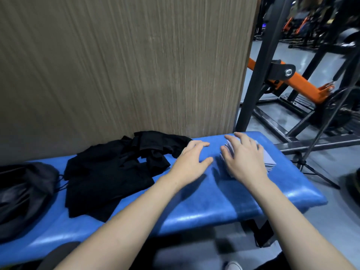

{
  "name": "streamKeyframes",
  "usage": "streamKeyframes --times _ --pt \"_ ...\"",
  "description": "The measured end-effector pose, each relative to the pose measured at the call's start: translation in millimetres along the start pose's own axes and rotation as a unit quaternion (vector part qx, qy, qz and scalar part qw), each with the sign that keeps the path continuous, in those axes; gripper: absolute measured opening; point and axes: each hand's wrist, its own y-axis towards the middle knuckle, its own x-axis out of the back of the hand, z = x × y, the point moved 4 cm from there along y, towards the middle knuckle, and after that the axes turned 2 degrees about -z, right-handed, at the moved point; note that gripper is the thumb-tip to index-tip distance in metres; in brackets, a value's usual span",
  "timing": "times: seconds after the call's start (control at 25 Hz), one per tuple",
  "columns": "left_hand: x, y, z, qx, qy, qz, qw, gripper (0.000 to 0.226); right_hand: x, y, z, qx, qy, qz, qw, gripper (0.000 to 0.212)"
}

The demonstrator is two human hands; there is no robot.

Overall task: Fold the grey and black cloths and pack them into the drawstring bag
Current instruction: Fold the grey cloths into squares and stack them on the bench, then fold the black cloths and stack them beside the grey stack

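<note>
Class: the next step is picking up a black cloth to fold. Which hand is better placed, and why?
Left. The left hand lies open on the blue bench right beside the black cloths, while the right hand rests on the grey stack, farther away.

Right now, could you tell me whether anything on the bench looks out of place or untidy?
Yes: the black cloths lie in a crumpled, unfolded heap on the blue bench, between the drawstring bag and the left hand. The grey cloths under the right hand look neatly stacked.
</note>
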Motion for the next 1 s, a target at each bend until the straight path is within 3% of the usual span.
streamKeyframes --times 0.2,0.48,0.72,0.88,1.0 --pt "79.7 -48.4 45.0 0.034 0.073 -0.098 0.992 0.020 -33.1 -15.0 84.3 0.131 0.040 0.069 0.988 0.035" --pt "164.6 -91.0 113.4 0.131 0.101 -0.209 0.964 0.009 -93.0 -8.3 155.5 0.170 0.063 0.126 0.975 0.031" --pt "172.1 -95.2 148.4 0.141 0.095 -0.221 0.960 0.010 -125.9 6.3 177.1 0.173 0.045 0.118 0.977 0.030" --pt "163.9 -87.4 156.9 0.135 0.092 -0.223 0.961 0.011 -134.3 21.9 189.1 0.182 0.018 0.048 0.982 0.024" --pt "161.4 -85.0 158.4 0.124 0.090 -0.231 0.961 0.012 -135.9 36.9 200.0 0.180 -0.021 0.027 0.983 0.032"
